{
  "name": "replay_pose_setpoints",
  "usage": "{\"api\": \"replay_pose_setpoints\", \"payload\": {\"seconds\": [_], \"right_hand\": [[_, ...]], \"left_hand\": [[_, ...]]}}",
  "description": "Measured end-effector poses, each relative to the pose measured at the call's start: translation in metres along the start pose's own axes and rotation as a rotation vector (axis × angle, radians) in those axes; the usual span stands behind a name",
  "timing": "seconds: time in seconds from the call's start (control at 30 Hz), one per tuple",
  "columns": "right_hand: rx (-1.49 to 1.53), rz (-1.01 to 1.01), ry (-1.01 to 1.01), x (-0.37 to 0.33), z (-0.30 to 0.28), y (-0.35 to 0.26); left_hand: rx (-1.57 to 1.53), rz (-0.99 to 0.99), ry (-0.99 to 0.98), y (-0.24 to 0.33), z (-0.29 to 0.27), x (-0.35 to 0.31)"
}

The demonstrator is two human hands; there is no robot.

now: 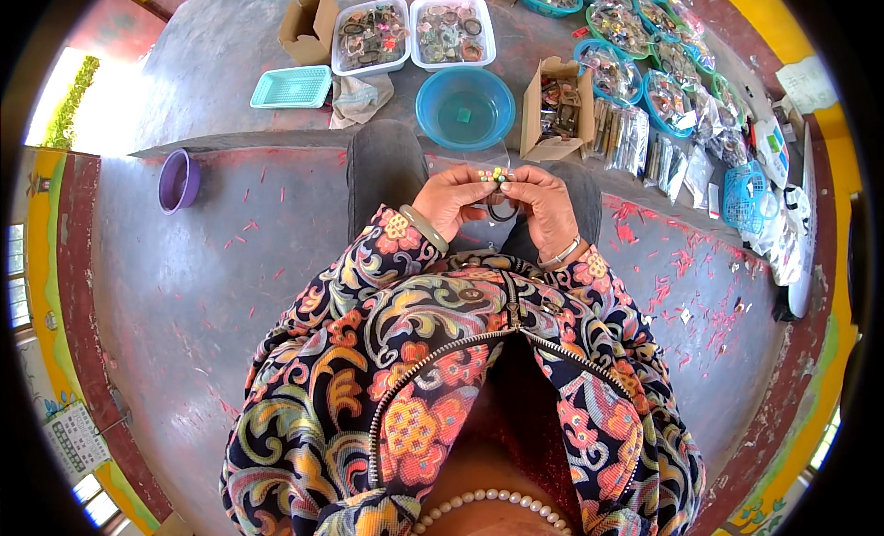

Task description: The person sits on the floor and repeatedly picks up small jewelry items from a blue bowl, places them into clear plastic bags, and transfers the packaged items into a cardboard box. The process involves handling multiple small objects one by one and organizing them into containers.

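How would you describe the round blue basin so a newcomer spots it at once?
Find the grey platform beyond the person's left hand. At its near edge, the basin sits left of a filled cardboard box. Unlike the filled basins farther right, its bottom is mostly bare, with one small green patch.

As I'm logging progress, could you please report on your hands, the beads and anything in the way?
Left hand and right hand: both pinching the small beads. Dark loop hangs below. Nothing seen blocking either grip; blue basin sits ahead.
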State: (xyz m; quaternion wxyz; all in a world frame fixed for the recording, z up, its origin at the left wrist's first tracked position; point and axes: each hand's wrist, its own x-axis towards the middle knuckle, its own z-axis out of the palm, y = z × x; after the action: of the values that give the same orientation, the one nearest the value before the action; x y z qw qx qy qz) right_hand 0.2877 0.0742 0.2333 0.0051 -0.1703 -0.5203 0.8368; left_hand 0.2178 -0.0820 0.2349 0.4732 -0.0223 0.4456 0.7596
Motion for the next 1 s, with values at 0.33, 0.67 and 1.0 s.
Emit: {"api": "replay_pose_setpoints", "payload": {"seconds": [0.33,0.67,1.0], "right_hand": [[-0.113,-0.034,-0.057,0.001,0.000,-0.003],[-0.050,0.007,-0.049,0.004,-0.003,0.003],[-0.143,0.033,-0.030,0.005,0.001,0.005]], "left_hand": [[0.058,-0.011,0.041,-0.003,-0.012,0.005],[-0.008,0.001,0.008,-0.004,-0.003,0.004],[-0.045,0.019,0.035,-0.010,-0.007,0.009]]}}
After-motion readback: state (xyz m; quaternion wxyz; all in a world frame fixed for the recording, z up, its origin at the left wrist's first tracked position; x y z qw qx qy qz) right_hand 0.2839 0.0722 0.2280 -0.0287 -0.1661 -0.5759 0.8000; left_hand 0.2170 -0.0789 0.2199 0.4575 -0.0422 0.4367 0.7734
